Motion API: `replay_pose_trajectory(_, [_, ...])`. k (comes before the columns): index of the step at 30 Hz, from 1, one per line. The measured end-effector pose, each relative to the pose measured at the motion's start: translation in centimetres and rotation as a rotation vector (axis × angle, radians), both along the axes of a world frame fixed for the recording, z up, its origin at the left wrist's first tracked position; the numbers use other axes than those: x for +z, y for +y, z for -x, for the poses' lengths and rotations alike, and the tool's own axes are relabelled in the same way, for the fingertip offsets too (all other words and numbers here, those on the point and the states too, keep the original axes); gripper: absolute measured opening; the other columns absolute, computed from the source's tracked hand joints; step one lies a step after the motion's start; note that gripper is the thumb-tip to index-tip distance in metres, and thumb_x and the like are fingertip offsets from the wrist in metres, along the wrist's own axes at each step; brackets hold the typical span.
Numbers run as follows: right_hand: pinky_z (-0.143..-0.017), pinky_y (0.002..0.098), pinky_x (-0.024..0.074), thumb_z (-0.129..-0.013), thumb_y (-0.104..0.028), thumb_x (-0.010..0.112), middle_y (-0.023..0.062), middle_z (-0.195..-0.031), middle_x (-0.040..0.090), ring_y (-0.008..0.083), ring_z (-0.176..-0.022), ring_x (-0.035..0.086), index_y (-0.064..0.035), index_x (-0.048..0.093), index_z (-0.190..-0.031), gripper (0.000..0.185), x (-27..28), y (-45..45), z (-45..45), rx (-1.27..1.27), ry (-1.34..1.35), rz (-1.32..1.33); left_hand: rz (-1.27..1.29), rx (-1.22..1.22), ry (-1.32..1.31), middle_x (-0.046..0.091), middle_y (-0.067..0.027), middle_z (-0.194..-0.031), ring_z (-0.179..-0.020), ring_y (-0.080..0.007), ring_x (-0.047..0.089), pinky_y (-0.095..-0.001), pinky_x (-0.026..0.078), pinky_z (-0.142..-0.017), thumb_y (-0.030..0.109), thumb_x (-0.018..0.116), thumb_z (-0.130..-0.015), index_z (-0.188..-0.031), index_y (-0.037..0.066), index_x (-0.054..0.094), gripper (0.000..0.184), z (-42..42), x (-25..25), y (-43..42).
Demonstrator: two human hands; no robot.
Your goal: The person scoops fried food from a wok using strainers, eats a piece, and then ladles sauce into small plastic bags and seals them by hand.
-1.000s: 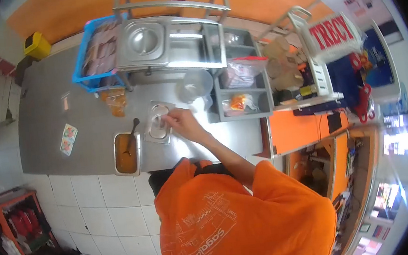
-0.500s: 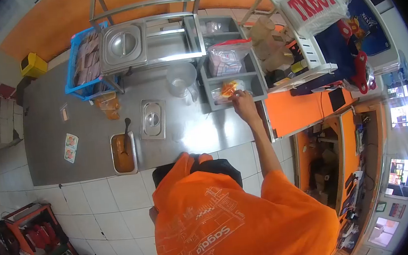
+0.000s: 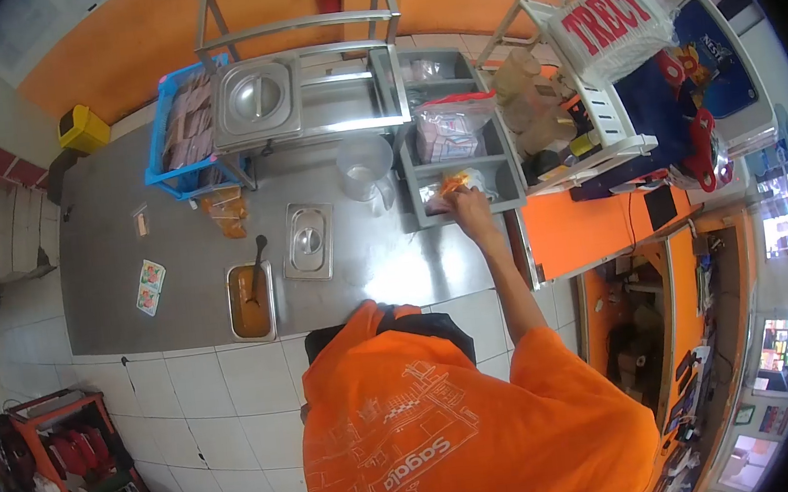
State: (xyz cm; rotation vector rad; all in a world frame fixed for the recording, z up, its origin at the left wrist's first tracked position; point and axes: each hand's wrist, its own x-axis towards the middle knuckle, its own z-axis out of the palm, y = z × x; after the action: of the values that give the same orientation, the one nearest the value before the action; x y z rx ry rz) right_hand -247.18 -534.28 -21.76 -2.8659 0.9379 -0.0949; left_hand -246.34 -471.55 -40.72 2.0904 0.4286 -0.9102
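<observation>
My right hand [image 3: 470,207] reaches into the front compartment of a grey divided tray [image 3: 414,179]. Its fingers are closed at the edge of an orange-and-white plastic packet [image 3: 455,183]; the fingertips are partly hidden. Whitish plastic lies around the packet in that compartment. In the middle compartment stands a clear bag with a red top edge [image 3: 450,134], filled with printed packets. My left hand is hidden behind the orange shirt [image 3: 470,420]. Left of the tray stands a clear plastic jug [image 3: 365,166] on the steel table [image 3: 192,238].
A lidded steel pan [image 3: 308,242] and a pan of orange-brown sauce [image 3: 249,314] with a ladle [image 3: 259,268] sit near the front edge. A blue basket [image 3: 155,161] stands beside a steel rack [image 3: 309,125]. On the right is a white shelf cart [image 3: 619,145].
The whole view has shifted slightly, so the table appears a little lower and further right. My right hand stays at the orange-and-white packet in the same compartment.
</observation>
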Motion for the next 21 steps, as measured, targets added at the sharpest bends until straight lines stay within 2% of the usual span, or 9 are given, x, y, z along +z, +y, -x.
replay_pose_trajectory(3, [-0.070,0.0434,0.0489,-0.076,-0.012,0.059,0.0156,-0.094,0.061,0.0360,-0.079,0.059,-0.0082,0.067,-0.084,0.012,-1.1,-0.8,-0.1,0.017,-0.091,-0.082,0.008,-0.002,-0.004,0.057,-0.0135,-0.095,-0.085,-0.0250,0.054,-0.0353,0.045,-0.069,0.012,0.058,-0.079,-0.095,0.001,0.058,0.020,0.2,-0.4,-0.4])
replay_pose_trajectory(6, [-0.074,0.0448,0.0497,-0.077,-0.014,0.054,0.0162,-0.096,0.059,0.0370,-0.085,0.060,-0.0030,0.059,-0.098,0.024,2.0,0.6,-1.4,-0.025,0.082,-0.061,0.016,0.004,-0.016,0.057,-0.0134,-0.095,-0.085,-0.0246,0.054,-0.0350,0.045,-0.069,0.012,0.058,-0.079,-0.095,0.001,0.058,0.020,0.4,-1.4,-0.8])
replay_pose_trajectory(9, [-0.074,0.0446,0.0498,-0.077,-0.014,0.054,0.0193,-0.103,0.056,0.0370,-0.085,0.059,0.0012,0.052,-0.107,0.034,-0.9,-1.0,-1.5,0.055,0.171,-0.080,0.016,0.015,-0.019,0.057,-0.0132,-0.095,-0.085,-0.0243,0.054,-0.0347,0.045,-0.069,0.011,0.058,-0.079,-0.095,0.001,0.058,0.019,0.9,-1.9,-1.2])
replay_pose_trajectory(12, [-0.075,0.0454,0.0491,-0.080,-0.015,0.053,0.0204,-0.107,0.053,0.0386,-0.087,0.058,0.0026,0.049,-0.110,0.035,-1.6,-1.1,-1.1,0.025,0.028,-0.159,0.014,0.036,-0.019,0.057,-0.0131,-0.095,-0.085,-0.0239,0.054,-0.0345,0.045,-0.069,0.011,0.058,-0.079,-0.095,0.001,0.058,0.019,1.5,-1.8,-0.9])
replay_pose_trajectory(13, [-0.077,0.0472,0.0473,-0.084,-0.016,0.050,0.0216,-0.107,0.052,0.0395,-0.090,0.055,0.0014,0.047,-0.110,0.032,-1.5,-0.9,-1.0,0.032,0.053,-0.113,0.012,0.036,-0.019,0.057,-0.0130,-0.095,-0.085,-0.0238,0.054,-0.0344,0.045,-0.069,0.011,0.058,-0.079,-0.095,0.000,0.058,0.019,1.8,-1.8,-0.8])
replay_pose_trajectory(17, [-0.076,0.0503,0.0438,-0.084,-0.015,0.048,0.0185,-0.109,0.051,0.0392,-0.094,0.053,-0.0016,0.050,-0.107,0.027,-6.2,-2.4,0.0,0.084,-0.019,-0.068,0.019,0.062,-0.010,0.056,-0.0128,-0.095,-0.085,-0.0233,0.054,-0.0341,0.045,-0.069,0.010,0.058,-0.079,-0.096,0.000,0.058,0.019,2.4,-1.9,-0.8])
replay_pose_trajectory(20, [-0.074,0.0511,0.0429,-0.082,-0.016,0.050,0.0163,-0.108,0.052,0.0378,-0.093,0.054,-0.0024,0.054,-0.100,0.023,-3.6,-1.5,-1.1,0.104,0.145,0.003,0.023,0.083,-0.003,0.056,-0.0127,-0.095,-0.085,-0.0229,0.054,-0.0338,0.045,-0.070,0.010,0.058,-0.079,-0.096,0.000,0.058,0.019,3.2,-1.8,-0.5])
replay_pose_trajectory(21, [-0.074,0.0509,0.0430,-0.081,-0.016,0.051,0.0159,-0.107,0.052,0.0369,-0.093,0.054,-0.0026,0.055,-0.098,0.021,-3.0,-0.9,-1.3,0.105,0.104,0.001,0.027,0.092,0.003,0.056,-0.0126,-0.095,-0.085,-0.0228,0.054,-0.0337,0.045,-0.070,0.009,0.058,-0.079,-0.096,0.000,0.058,0.019,3.5,-1.8,-0.5])
